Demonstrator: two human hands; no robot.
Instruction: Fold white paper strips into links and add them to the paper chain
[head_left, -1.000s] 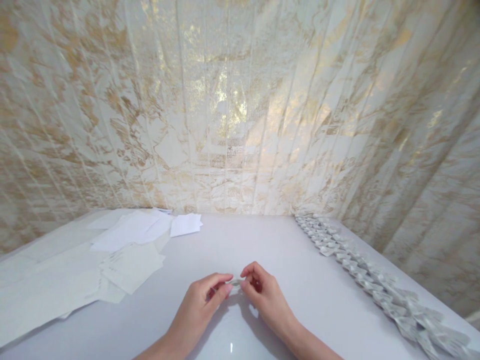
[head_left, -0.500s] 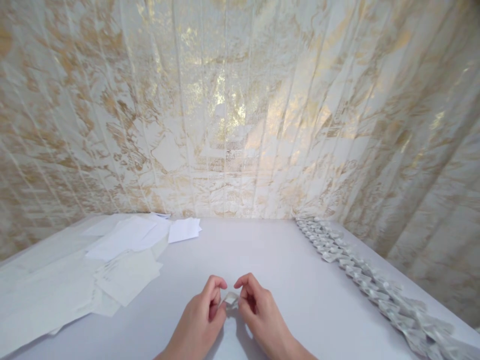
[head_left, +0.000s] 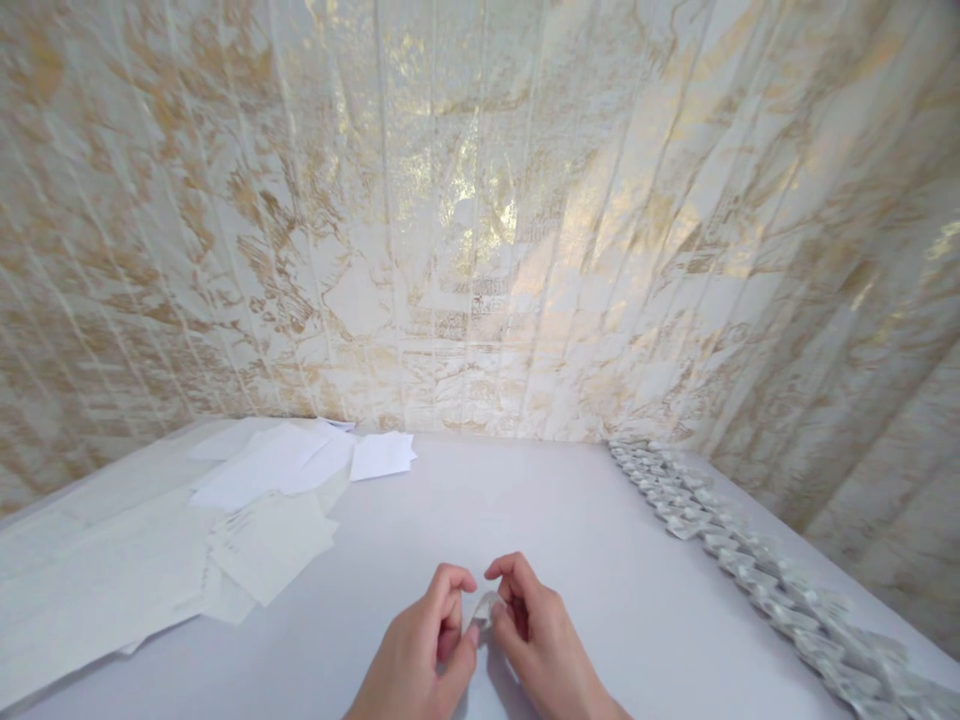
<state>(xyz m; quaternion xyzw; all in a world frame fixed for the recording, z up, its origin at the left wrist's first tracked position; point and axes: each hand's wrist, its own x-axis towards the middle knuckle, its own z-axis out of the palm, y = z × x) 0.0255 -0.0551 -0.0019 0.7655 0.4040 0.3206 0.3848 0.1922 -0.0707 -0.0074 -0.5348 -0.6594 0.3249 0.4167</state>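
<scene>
Between my two hands is a small folded piece of whitish paper (head_left: 484,608), held just above the white table near its front. My left hand (head_left: 426,640) pinches its left side, thumb low and forefinger curled above. At its right side my right hand (head_left: 546,632) grips it with thumb and curled fingers. The paper bends up in a small arch between the thumbs. My fingers hide most of its ends.
Loose white and greyish paper sheets (head_left: 97,570) overlap on the left of the table (head_left: 480,500). A small stack of paper squares (head_left: 381,457) lies at the back. Rows of folded paper pieces (head_left: 765,590) run along the right edge. A gold-patterned wall covering (head_left: 420,250) rises behind.
The whole view has shifted a little, so hands and table sit further right. The paper piece now looks tilted and more arched between the fingers. Both hands keep hold of it.
</scene>
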